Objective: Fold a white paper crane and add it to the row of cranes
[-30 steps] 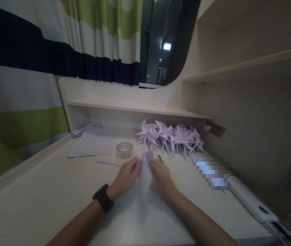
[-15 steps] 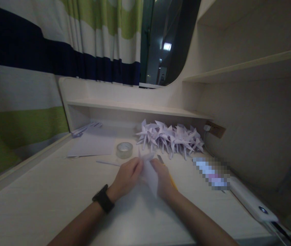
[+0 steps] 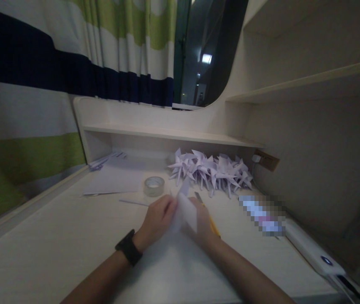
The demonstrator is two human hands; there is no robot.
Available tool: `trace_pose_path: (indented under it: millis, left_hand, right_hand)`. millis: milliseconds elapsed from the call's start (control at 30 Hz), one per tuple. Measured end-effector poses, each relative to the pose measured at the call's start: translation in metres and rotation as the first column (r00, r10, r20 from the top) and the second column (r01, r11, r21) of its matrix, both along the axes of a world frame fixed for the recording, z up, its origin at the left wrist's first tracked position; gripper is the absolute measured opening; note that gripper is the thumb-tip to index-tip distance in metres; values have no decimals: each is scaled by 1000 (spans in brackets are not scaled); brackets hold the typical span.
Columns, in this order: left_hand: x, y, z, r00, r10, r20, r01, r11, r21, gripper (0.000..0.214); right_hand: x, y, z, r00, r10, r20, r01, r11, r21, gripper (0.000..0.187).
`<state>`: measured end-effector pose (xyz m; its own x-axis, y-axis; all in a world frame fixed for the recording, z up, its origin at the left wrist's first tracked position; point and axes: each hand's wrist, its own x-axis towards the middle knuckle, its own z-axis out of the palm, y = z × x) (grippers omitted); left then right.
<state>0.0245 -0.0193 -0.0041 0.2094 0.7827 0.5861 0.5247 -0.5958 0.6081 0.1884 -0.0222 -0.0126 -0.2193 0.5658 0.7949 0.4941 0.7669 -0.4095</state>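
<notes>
Between my two hands, above the desk, is a white paper pinwheel (image 3: 188, 211) with one pointed corner standing up and a blade bent over toward the right. My left hand (image 3: 160, 213), with a black watch on the wrist, pinches its left side, thumb and fingers pressed together. On the other side my right hand (image 3: 203, 223) grips the paper; its fingertips are partly hidden behind the bent blade. A yellow utility knife (image 3: 214, 226) lies on the desk just beyond my right hand, its blade pointing away. A thin rolled paper stick (image 3: 133, 202) rests beyond my left hand.
A roll of clear tape (image 3: 154, 186) sits behind my left hand. Several finished paper pinwheels (image 3: 211, 171) are heaped at the back under the shelf (image 3: 167, 133). Paper sheets (image 3: 116, 177) lie at the back left. At right are a blurred-out phone (image 3: 260, 214) and a white power strip (image 3: 314, 249).
The paper has turned in my hands: one point now rises higher and a blade curls over to the right, in front of my right fingers. My left hand has barely moved.
</notes>
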Motion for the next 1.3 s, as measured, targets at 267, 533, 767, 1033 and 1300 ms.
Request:
trace_pose_path:
  millis: [267,533,767,1033,1300]
  left_hand:
    - [2,-1,1,997,0,71,4,999,-53,33]
    - [0,1,0,998,-22,58,27,996,-87,35]
    - [4,1,-2,998,17,68,-11,996,-91,34]
    - [-20,16,8,978,209,23,-208,977,-50,24]
    - [-67,43,0,762,169,-625,-112,985,129,17]
  right_hand:
    - [-5,-1,-5,1000,-28,-6,29,999,34,14]
    - [-6,4,-14,995,-99,1,98,992,75,17]
    - [-7,5,-10,995,-85,-52,90,991,104,16]
    - [-3,13,-13,973,-148,-179,145,989,-31,16]
    - [5,27,-18,945,-215,-247,159,960,-230,16]
